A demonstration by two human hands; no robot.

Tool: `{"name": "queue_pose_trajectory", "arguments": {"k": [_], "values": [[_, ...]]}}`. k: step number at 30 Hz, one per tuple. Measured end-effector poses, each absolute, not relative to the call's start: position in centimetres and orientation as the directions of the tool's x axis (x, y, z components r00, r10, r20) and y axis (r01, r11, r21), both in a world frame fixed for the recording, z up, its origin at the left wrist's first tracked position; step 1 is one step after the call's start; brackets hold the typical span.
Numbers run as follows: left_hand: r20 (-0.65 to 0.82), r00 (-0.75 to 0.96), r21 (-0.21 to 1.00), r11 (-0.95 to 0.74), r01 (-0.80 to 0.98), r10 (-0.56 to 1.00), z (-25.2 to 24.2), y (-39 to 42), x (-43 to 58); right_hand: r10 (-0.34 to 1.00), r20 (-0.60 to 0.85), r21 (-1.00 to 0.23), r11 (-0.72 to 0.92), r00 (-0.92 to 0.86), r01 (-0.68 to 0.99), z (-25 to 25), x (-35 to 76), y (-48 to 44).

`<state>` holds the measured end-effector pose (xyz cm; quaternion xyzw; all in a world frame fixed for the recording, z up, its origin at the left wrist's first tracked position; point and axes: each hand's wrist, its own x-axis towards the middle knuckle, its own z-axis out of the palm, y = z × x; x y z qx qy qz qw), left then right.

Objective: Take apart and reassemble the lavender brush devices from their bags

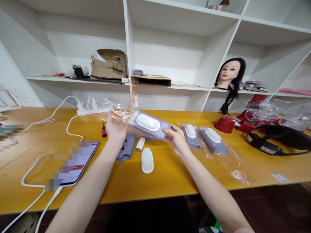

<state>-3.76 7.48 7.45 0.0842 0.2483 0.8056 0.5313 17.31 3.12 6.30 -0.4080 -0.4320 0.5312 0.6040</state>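
purple device [149,125] half in clear bag [116,114], held tilted

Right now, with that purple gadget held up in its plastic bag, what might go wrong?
The purple device is held above the table by its ends: the left hand holds the clear bag, the right hand grips the device. It could slip from the slick bag and drop onto the white oval part and white cylinder lying just below. The cylinder might also roll if knocked.
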Motion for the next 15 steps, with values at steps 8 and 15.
{"name": "queue_pose_trajectory", "arguments": {"k": [8,15], "values": [[-0.164,-0.541,0.572,-0.367,-0.733,0.825,7.7,9.8,-5.7,0.918,0.145,-0.765,0.341,0.369,-0.546,8.3,21.5,4.7],[-0.197,-0.146,0.799,0.073,-0.597,0.969,5.4,11.1,4.2,0.879,0.153,-0.721,0.412,0.452,-0.557,8.2,23.7,5.8]]}}
